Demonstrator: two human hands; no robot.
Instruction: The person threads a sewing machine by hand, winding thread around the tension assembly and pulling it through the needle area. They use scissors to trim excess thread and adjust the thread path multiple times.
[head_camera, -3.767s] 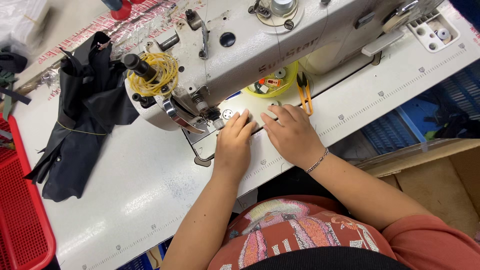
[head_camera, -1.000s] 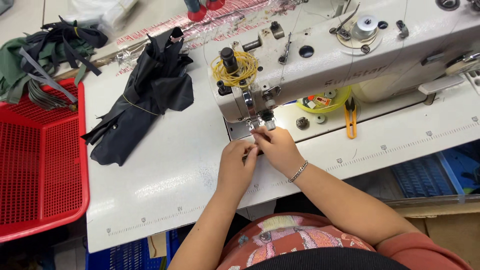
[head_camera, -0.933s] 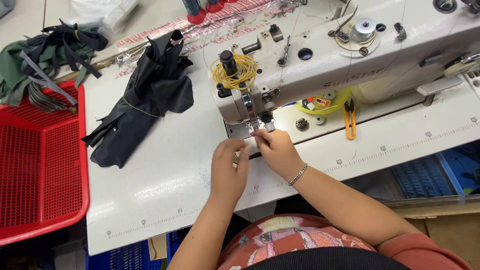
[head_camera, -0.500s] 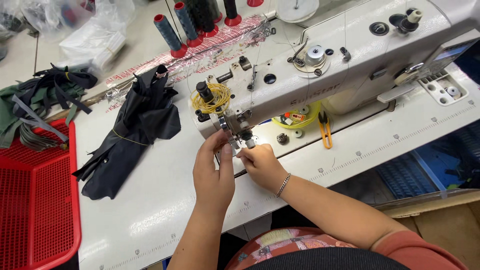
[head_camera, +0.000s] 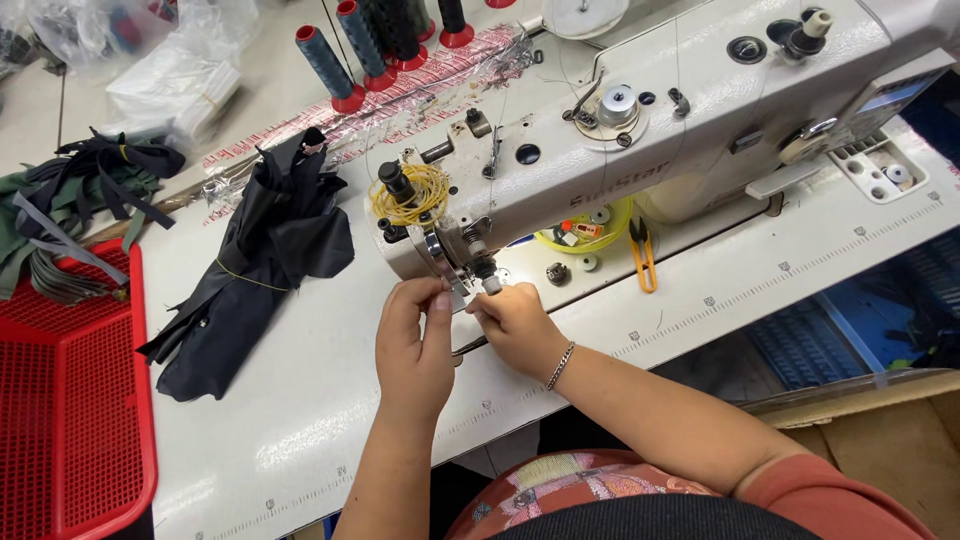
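A white industrial sewing machine (head_camera: 640, 150) stands across the white table (head_camera: 300, 420). Both of my hands are raised to its needle area (head_camera: 478, 272). My left hand (head_camera: 415, 345) has thumb and fingers pinched together just left of the presser foot. My right hand (head_camera: 515, 325), with a bracelet on its wrist, pinches at the same spot from the right. Whether a thread lies between the fingers is too fine to see. Yellow thread (head_camera: 412, 192) is wound in a loop on top of the machine head.
A bundle of black fabric (head_camera: 255, 270) lies on the table to the left. A red plastic basket (head_camera: 65, 400) with dark straps sits at the far left. Thread cones (head_camera: 345, 50) stand behind. Yellow snips (head_camera: 643, 258) and a yellow dish (head_camera: 590, 225) rest under the machine arm.
My hands have lifted from the needle plate up to the needle and presser foot. The view has shifted, so the machine and fabric sit lower and more central.
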